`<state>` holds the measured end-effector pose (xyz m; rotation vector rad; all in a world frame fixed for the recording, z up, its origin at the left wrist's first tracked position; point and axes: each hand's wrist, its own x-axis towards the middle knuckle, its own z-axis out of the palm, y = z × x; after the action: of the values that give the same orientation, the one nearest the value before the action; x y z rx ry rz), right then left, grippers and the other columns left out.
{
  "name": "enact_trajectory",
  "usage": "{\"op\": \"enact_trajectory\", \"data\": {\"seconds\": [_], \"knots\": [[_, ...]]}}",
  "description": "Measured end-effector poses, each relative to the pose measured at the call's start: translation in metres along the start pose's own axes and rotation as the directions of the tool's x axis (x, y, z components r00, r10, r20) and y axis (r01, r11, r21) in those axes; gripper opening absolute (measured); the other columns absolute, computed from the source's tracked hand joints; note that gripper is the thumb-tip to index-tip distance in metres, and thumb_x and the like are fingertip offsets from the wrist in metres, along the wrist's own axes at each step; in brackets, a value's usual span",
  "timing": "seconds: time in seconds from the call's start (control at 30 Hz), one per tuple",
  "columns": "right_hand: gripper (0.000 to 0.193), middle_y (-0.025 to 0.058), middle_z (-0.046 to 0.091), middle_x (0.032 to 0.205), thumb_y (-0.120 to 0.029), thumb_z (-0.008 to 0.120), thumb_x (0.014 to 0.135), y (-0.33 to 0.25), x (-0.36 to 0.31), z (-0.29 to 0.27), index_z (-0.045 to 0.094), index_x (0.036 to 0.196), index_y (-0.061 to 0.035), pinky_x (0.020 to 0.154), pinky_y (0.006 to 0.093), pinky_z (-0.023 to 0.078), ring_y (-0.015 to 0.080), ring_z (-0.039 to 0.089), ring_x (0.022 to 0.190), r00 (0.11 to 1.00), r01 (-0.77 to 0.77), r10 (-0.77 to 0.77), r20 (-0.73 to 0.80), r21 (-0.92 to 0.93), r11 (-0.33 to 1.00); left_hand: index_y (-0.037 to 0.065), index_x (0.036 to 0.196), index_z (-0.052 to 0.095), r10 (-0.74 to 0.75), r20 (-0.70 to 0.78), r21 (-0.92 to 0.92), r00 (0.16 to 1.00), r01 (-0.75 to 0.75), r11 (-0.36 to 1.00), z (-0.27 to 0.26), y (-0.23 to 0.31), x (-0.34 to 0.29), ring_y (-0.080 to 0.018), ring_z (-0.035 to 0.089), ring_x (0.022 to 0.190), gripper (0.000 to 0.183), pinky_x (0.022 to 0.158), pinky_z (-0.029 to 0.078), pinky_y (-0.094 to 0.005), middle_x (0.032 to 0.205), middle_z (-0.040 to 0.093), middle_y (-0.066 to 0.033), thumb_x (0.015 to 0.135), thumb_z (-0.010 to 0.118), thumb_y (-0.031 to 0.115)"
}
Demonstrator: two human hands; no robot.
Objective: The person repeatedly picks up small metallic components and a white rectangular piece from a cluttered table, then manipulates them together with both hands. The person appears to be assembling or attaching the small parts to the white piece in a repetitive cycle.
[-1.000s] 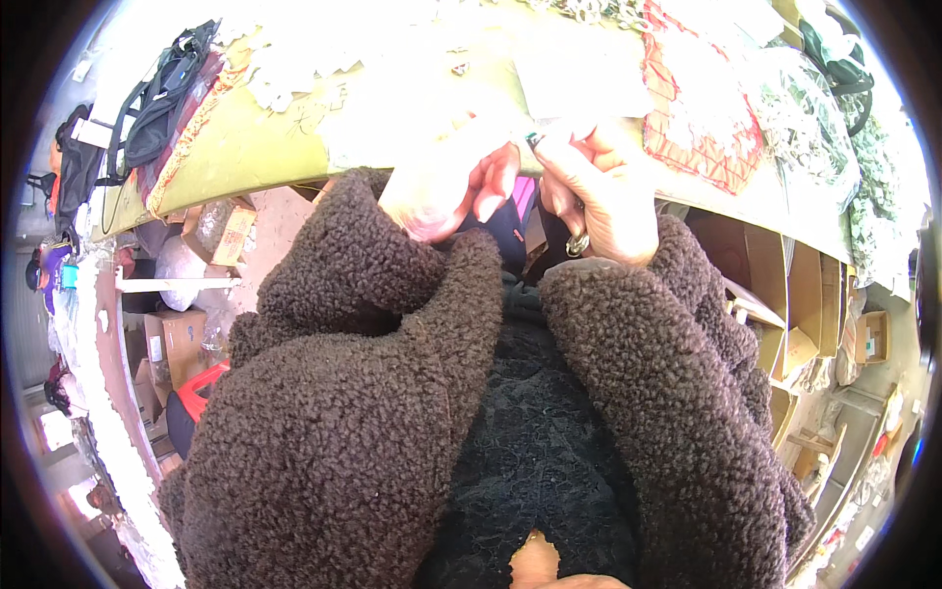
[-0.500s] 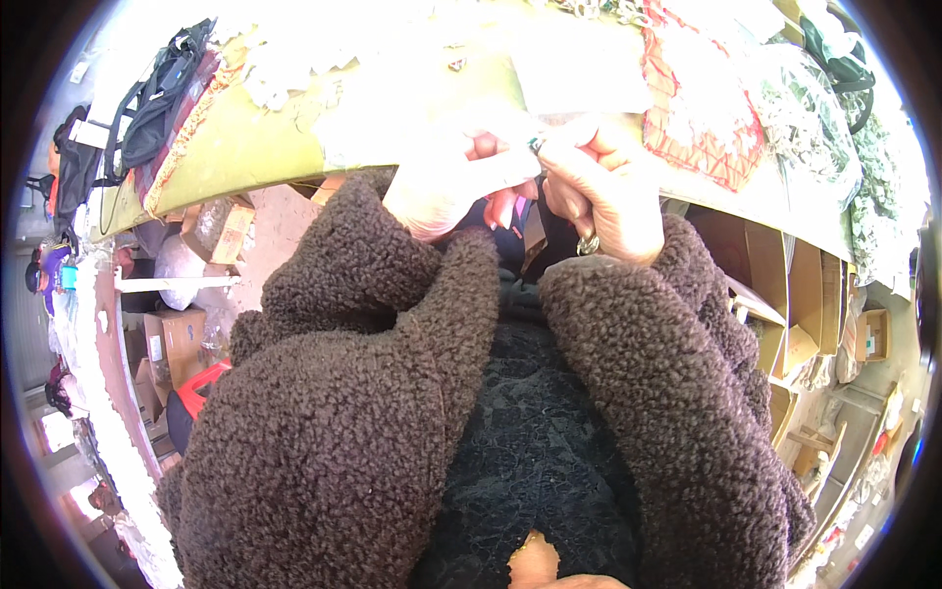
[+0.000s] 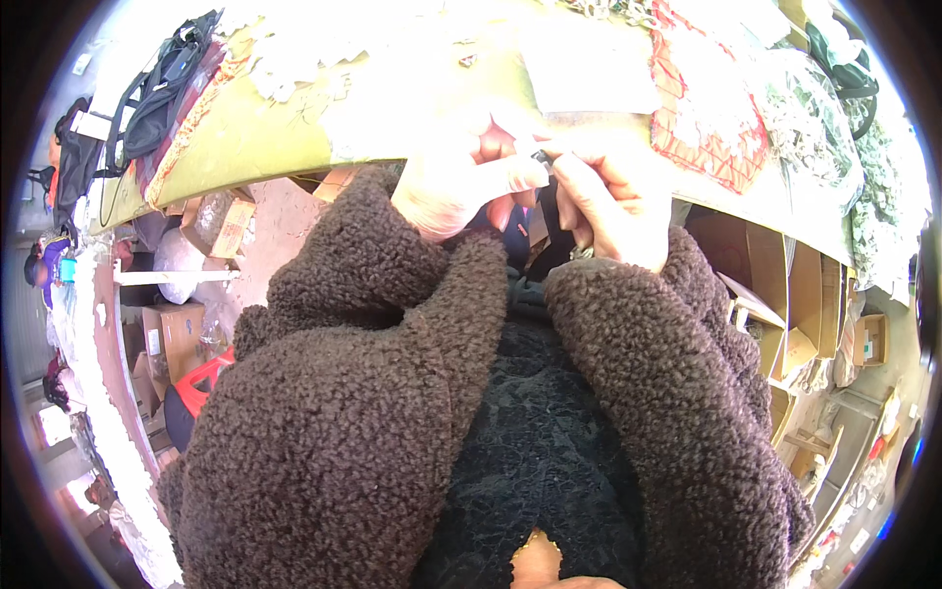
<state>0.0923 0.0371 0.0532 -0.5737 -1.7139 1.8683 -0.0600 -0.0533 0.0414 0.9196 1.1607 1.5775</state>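
Note:
Both hands meet over the near edge of the yellow-green table. Between thumb and fingers, my left hand pinches a small dark shiny piece, too small to name. From the other side my right hand closes thumb and forefinger at the same piece. Its remaining fingers curl toward the palm, and something shiny shows near that wrist. Strong glare washes out the fingertips and much of the tabletop.
A red mesh bag and a clear plastic bag lie at the right of the table. A black bag is at the far left. Cardboard boxes stand below on the left, with more cardboard under the right side.
The two hands have shifted slightly right. My right fingertips have turned a little, and the small piece shows darker between the hands.

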Motion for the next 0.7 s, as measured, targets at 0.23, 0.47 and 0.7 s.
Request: {"op": "enact_trajectory", "data": {"seconds": [0.23,0.47,0.7], "knots": [[0.019,0.0039,0.063,0.072,-0.012,0.064,0.085,0.022,0.002,0.005,0.064,0.101,-0.0010,0.052,0.0223,0.044,0.0075,0.056,0.060,0.991,0.101,-0.108,-0.081,-0.086,0.991,-0.003,0.102,0.058,-0.056,-0.012,-0.177,0.998,0.053,0.983,-0.001,-0.011,0.006,-0.0129,0.054,0.050,0.020,0.041,0.041,-0.0223,0.072,0.062,-0.0104,0.089,0.055,0.011],[0.014,0.0081,0.065,0.068,-0.009,0.063,0.082,0.022,0.006,0.007,0.064,0.089,0.0022,0.058,0.0262,0.048,0.0129,0.062,0.064,0.959,0.165,-0.240,-0.153,-0.389,0.906,-0.002,0.105,0.057,-0.017,-0.051,-0.317,0.999,0.000,0.948,0.005,-0.021,0.006,-0.0103,0.051,0.047,0.024,0.042,0.040,-0.0207,0.067,0.059,-0.0080,0.090,0.057,0.016],[0.010,0.0073,0.064,0.069,-0.008,0.062,0.081,0.009,0.003,0.001,0.064,0.084,0.0003,0.057,0.0267,0.048,0.0144,0.061,0.061,0.975,0.181,-0.215,-0.060,-0.347,0.920,0.000,0.103,0.057,0.040,-0.193,-0.001,0.980,-0.041,0.999,0.015,-0.020,0.000,-0.0075,0.051,0.052,0.019,0.046,0.041,-0.0202,0.070,0.059,-0.0061,0.090,0.057,0.014]]}}
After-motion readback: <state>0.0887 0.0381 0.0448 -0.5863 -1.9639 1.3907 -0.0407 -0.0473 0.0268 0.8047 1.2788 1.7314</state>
